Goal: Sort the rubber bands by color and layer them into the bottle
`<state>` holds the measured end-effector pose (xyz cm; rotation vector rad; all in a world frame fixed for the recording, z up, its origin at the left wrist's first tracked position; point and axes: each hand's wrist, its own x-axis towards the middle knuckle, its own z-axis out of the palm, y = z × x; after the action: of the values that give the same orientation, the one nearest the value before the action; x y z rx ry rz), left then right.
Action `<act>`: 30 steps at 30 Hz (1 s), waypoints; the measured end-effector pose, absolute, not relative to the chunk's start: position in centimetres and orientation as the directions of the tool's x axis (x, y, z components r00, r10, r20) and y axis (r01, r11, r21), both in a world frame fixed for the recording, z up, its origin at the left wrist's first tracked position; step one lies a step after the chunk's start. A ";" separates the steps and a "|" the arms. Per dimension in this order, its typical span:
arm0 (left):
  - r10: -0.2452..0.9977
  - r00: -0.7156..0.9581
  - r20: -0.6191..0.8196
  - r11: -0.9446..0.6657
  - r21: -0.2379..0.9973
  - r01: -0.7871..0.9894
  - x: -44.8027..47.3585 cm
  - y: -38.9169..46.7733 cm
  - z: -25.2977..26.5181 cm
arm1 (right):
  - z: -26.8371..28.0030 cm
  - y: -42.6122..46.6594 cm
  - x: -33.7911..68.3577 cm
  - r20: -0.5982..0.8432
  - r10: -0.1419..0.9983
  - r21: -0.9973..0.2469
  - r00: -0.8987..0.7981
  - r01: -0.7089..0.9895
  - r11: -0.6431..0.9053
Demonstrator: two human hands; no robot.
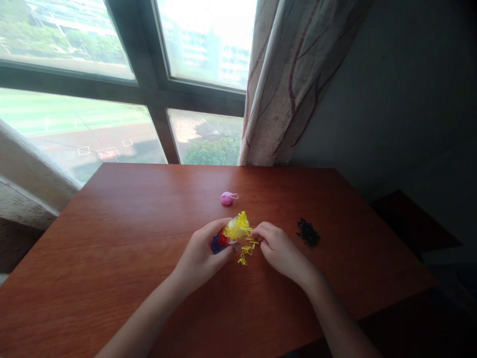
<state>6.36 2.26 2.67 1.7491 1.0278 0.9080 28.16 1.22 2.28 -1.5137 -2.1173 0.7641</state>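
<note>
My left hand is wrapped round a small clear jar, tilted with its open mouth up and to the right. Blue, red and yellow layers of what look like rubber bands fill it, the yellow ones bulging at the mouth. Beside the mouth, my right hand has its thumb and fingertips pinched together at some yellow rubber bands. Whether one band is firmly between the fingertips is too small to see. Several loose yellow bands lie on the table just below, between the hands.
A pink round lid with a loop lies beyond the jar. To the right sits a pile of black bands. The brown wooden table reaches to the window, with a patterned curtain beside it.
</note>
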 end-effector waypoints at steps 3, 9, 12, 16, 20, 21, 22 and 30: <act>0.911 0.386 0.144 -0.261 0.927 0.270 6.3 2.3 2.6 | 2.6 1.2 28.8 0.029 0.972 -0.594 -0.232 0.778 0.204; 0.911 0.389 0.139 -0.254 0.931 0.262 6.2 2.3 2.5 | 3.3 0.1 28.4 -0.114 0.982 -0.530 -0.150 0.845 0.067; 0.910 0.390 0.142 -0.254 0.933 0.254 6.3 2.3 2.6 | 3.6 -0.6 26.8 -0.145 0.968 -0.551 -0.205 0.829 0.093; 0.913 0.384 0.140 -0.248 0.937 0.248 6.3 2.3 2.7 | 3.4 -0.9 25.2 -0.146 0.959 -0.506 -0.241 0.852 0.137; 0.911 0.387 0.143 -0.249 0.938 0.241 6.4 2.3 2.9 | 2.9 -0.5 25.0 -0.116 0.959 -0.454 -0.260 0.872 0.181; 0.911 0.387 0.144 -0.251 0.937 0.241 6.4 2.3 3.0 | 2.7 -0.4 25.0 -0.105 0.957 -0.443 -0.270 0.874 0.198; 0.910 0.387 0.146 -0.253 0.937 0.241 6.4 2.3 3.1 | 2.6 -0.2 25.0 -0.093 0.956 -0.434 -0.280 0.875 0.214; 0.912 0.378 0.157 -0.265 0.930 0.254 6.4 2.4 3.2 | 1.7 1.6 26.3 0.015 0.951 -0.533 -0.308 0.802 0.268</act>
<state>6.37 2.39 3.16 1.7442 1.0295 0.9242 26.29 1.58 1.73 -1.6019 -2.2117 0.6261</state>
